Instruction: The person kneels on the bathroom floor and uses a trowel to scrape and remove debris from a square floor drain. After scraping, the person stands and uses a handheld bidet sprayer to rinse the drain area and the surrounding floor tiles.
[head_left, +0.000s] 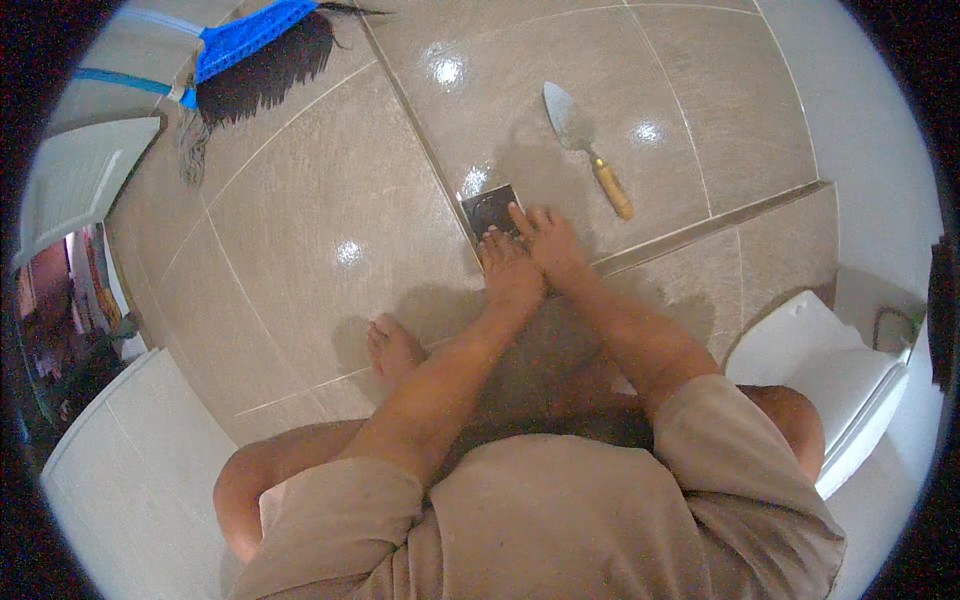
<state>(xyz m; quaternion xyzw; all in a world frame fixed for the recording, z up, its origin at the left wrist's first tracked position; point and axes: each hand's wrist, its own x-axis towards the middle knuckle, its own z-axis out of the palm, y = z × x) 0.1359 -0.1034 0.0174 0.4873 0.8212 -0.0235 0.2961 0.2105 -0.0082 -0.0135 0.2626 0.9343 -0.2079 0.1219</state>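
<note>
Hands pressed flat, fingers open, on square drain cover (pixel 492 212) set in floor (pixel 300 220): left hand (pixel 510 268), right hand (pixel 548 245) side by side. Trowel (pixel 585 145) lies beyond fingers, to their right.

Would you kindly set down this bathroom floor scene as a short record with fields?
Setting: tiled floor, seen from above by a squatting person
Left hand: flat, pressing on the near edge of the square floor drain cover
Right hand: flat on the same cover, beside the left hand
Grip: neither hand closed around anything
Trowel: lies on the tile beyond the hands, untouched, wooden handle toward the person
Broom: blue head, dark bristles, far left
Toilet: white, at the right
</note>
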